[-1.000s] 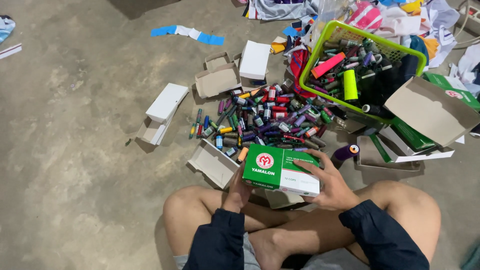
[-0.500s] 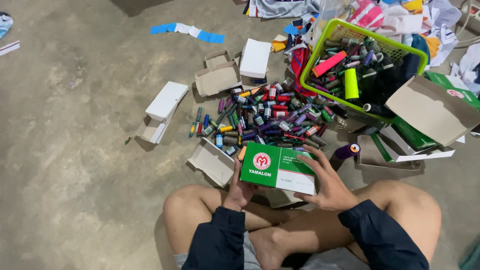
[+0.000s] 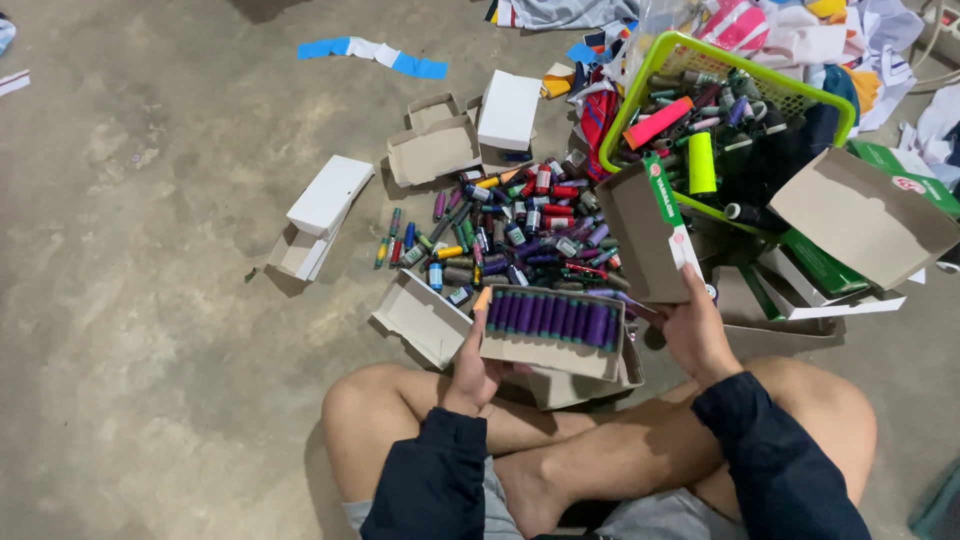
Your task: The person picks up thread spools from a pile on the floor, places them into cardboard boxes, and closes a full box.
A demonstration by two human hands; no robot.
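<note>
I sit cross-legged on a concrete floor. My left hand holds a shallow cardboard box tray filled with a row of purple thread spools. My right hand holds the box's green-and-white lid lifted off, tilted up to the right of the tray with its brown inside facing me. A pile of loose coloured thread spools lies on the floor just beyond the tray.
A lime-green plastic basket with spools and cones stands at the upper right. Open cardboard boxes and green lids lie to its right. White and brown empty boxes lie at the left. Cloth scraps sit at the back.
The box was closed in both hands, green lid up. Now the lid is off and raised to the right in my right hand, showing the purple spools in the tray.
</note>
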